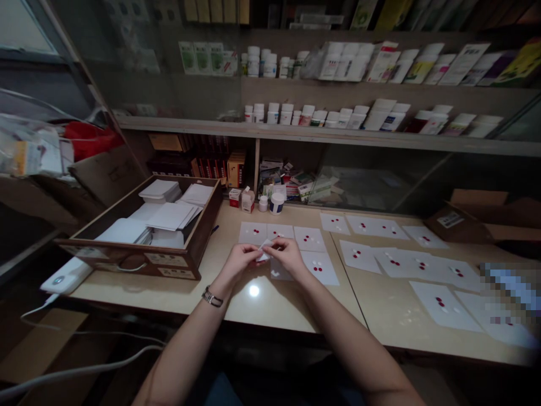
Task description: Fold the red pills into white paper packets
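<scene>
My left hand (240, 260) and my right hand (288, 255) meet over the counter, both pinching one small white paper (265, 248) between the fingertips; the paper looks partly folded. A watch sits on my left wrist. Just under the hands lies another white paper square (279, 272). Around them several white paper squares (310, 239) lie flat in rows, each with a few red and white pills on it.
A wooden drawer (127, 254) with stacks of white paper stands at the left. Small bottles and boxes (276, 203) stand at the counter's back. Shelves of medicine bottles (338, 115) rise behind. More pill papers (442, 304) spread right; a cardboard box (473, 223) sits far right.
</scene>
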Available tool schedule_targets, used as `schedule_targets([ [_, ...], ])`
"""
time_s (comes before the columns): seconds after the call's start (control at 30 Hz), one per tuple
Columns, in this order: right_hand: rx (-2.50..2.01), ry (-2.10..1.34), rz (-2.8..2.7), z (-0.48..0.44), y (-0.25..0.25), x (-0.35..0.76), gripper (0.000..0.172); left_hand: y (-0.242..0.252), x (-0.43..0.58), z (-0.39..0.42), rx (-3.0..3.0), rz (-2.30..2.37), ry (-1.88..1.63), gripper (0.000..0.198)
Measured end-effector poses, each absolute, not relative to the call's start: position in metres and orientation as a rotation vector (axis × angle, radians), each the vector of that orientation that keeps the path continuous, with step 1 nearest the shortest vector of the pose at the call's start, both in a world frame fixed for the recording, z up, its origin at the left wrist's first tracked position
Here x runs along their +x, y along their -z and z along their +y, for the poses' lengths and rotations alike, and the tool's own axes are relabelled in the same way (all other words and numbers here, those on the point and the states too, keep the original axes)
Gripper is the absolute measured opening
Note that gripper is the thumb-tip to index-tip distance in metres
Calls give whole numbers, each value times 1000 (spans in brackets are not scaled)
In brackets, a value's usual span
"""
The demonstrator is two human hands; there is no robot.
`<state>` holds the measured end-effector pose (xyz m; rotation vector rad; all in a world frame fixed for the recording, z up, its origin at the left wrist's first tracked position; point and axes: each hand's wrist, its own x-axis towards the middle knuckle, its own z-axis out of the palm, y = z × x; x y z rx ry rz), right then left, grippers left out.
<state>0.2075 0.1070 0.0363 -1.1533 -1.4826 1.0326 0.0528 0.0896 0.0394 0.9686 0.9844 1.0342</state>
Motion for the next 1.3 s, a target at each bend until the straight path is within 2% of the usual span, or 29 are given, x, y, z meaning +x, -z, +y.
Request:
schedule_targets([
  [0.37, -1141, -1177, -1395, 111, -28, 209, 28, -40, 52, 91, 1059, 983, -939, 29],
  [0.57, -1171, -1024, -1600, 114, -28, 214, 30, -38, 51, 91, 1040, 1005, -975, 29],
  [0.77, -1025, -672, -1805, 106, -32, 212, 14, -39, 49, 92, 893, 937, -966, 29],
  [0.87, -1020, -523, -1824, 103, -33, 209, 11, -36, 48, 94, 845, 928, -967, 34],
  [1.0, -1098, -555, -1761, 101, -33, 208, 12, -32, 50, 96, 826, 927, -964, 40],
  [1.3, -927, -456, -1793, 95, -37, 209, 13, -34, 50, 96, 868, 900, -998, 40],
])
